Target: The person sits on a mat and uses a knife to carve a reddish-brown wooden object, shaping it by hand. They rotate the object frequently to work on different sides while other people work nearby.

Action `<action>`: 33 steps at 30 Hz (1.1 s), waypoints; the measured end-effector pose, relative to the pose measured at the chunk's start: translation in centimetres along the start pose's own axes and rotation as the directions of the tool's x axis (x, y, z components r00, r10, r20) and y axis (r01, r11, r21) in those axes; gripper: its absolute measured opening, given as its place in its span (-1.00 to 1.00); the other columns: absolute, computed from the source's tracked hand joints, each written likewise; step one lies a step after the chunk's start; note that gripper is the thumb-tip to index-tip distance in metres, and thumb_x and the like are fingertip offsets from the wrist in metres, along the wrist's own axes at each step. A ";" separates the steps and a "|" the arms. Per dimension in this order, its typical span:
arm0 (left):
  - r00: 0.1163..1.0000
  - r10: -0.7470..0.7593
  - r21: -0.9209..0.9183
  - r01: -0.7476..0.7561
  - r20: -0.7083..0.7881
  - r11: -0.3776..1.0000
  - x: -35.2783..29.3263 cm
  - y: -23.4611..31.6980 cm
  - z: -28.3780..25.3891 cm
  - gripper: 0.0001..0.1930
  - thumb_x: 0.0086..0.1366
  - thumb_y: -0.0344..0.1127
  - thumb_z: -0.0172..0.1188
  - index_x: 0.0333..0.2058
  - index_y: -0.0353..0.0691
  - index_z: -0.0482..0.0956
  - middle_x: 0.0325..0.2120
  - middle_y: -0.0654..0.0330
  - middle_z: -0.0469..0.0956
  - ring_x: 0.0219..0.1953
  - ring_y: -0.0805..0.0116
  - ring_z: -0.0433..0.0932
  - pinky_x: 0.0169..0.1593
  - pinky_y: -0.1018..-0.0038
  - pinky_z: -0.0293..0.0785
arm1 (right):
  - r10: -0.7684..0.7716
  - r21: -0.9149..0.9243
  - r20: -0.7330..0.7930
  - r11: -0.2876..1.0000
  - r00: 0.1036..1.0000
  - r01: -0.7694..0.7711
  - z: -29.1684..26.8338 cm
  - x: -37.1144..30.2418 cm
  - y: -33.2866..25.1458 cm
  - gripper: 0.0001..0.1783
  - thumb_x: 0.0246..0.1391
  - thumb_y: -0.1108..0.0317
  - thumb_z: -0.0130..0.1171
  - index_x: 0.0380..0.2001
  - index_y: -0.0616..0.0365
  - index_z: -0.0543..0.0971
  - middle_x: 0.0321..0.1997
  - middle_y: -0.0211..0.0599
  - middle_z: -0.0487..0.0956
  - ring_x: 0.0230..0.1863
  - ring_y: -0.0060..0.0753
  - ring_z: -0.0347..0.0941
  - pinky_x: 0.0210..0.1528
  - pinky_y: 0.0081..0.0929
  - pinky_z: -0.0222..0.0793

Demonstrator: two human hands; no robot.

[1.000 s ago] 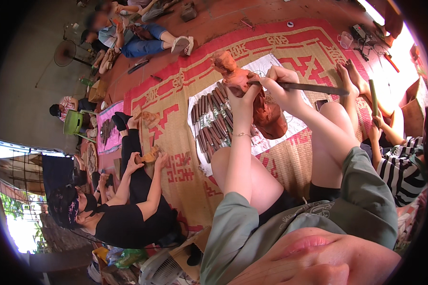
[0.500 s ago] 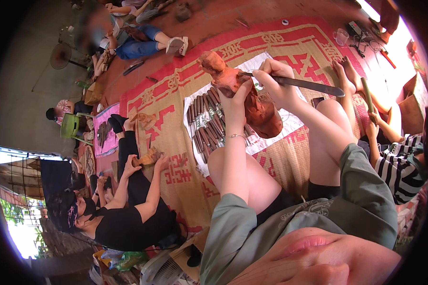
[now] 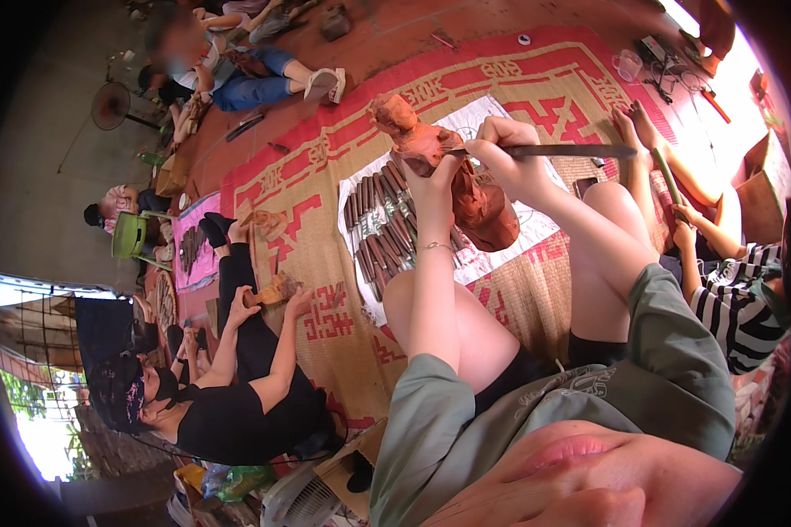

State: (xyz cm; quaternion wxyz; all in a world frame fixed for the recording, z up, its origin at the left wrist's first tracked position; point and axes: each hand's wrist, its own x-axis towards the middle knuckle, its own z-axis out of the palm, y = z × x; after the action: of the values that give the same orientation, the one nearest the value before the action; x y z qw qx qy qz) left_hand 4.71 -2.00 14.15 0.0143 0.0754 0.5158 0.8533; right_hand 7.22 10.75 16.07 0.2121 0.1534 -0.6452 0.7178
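A reddish-brown carved wooden figure leans between my knees over a white cloth, its rounded head pointing away from me. My left hand is closed round the figure's side, with the thumb up near the carved upper part. In my right hand is a long, thin, dark carving chisel, gripped close to its working end. That end meets the wood beside my left thumb, while the shaft sticks out almost level to the right. Several more chisels with brown handles lie in rows on the white cloth, left of the figure.
A red-patterned straw mat covers the tiled floor. At left, a person in black holds a pale wooden piece. On the right, a person in stripes holds a green-brown stick. A phone lies beyond my right knee.
The chisel in my right hand has swung from slanting down rightward to nearly level. My left hand keeps its place on the figure. The stick of the person at right has shifted slightly.
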 end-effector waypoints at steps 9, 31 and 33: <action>0.999 0.037 0.067 -0.037 0.008 0.997 0.1 -0.4 0.3 -0.53 0.03 -0.47 0.21 -0.06 -0.28 0.27 -0.21 0.20 0.43 -0.18 0.43 0.46 -0.11 0.51 0.40 | -0.026 0.006 -0.002 1.000 1.000 0.026 -0.4 0.4 0.3 -0.71 -0.03 0.46 0.13 -0.72 0.18 0.29 -0.73 -0.59 0.27 -0.63 -0.81 0.10 -0.61 -0.71 0.01; 0.996 0.072 0.094 -0.076 0.048 0.993 0.3 -1.3 0.2 -0.66 -0.01 -0.51 0.22 -0.20 -0.28 0.39 -0.34 0.22 0.48 -0.30 0.46 0.49 -0.24 0.54 0.43 | 0.004 -0.028 -0.014 1.000 1.000 -0.004 -0.3 0.2 0.4 -0.68 0.01 0.43 0.12 -0.73 0.19 0.28 -0.71 -0.56 0.27 -0.60 -0.78 0.08 -0.57 -0.69 0.01; 0.997 0.080 0.058 -0.080 0.009 0.995 0.2 -1.3 0.0 -0.67 -0.02 -0.51 0.22 -0.22 -0.28 0.40 -0.35 0.23 0.49 -0.32 0.46 0.50 -0.25 0.54 0.43 | 0.056 -0.051 0.037 0.997 0.998 -0.054 -0.8 0.0 0.8 -0.69 0.01 0.43 0.12 -0.72 0.19 0.30 -0.70 -0.55 0.28 -0.60 -0.78 0.09 -0.56 -0.69 0.01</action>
State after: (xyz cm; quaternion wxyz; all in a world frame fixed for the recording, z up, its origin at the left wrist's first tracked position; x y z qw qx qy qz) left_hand 4.42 -1.32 13.02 -0.0205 0.0993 0.5371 0.8374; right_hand 6.84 11.47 15.31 0.1836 0.1443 -0.6708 0.7039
